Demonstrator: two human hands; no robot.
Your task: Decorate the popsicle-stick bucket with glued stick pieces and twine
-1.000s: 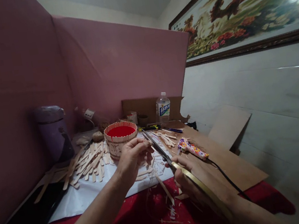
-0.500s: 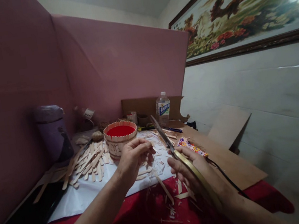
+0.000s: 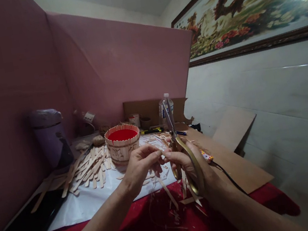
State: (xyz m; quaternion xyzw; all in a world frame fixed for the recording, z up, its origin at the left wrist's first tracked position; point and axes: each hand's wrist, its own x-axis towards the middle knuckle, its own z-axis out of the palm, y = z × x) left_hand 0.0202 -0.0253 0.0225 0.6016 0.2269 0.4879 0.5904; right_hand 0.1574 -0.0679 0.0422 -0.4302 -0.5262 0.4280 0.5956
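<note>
I have the brass-handled scissors [image 3: 172, 131] gripped in the right hand [image 3: 205, 168], blades pointing up, while its thumb meets the pinched fingertips of the left hand [image 3: 142, 161] at a pale piece [image 3: 163, 155] too small to identify. Just beyond the left hand, the round wooden-stick basket [image 3: 119, 153] with red interior stands upright on the white sheet [image 3: 77, 207], beside a pile of flat wooden sticks [image 3: 92, 168].

Basket [image 3: 124, 152] on the sheet [image 3: 75, 207], beyond the left hand [image 3: 142, 162]
Left of it, stick pile [image 3: 89, 169]; farther back at right, bottle [image 3: 161, 110] before cardboard [image 3: 181, 111]; scissors [image 3: 172, 134] in right hand [image 3: 208, 173].
</note>
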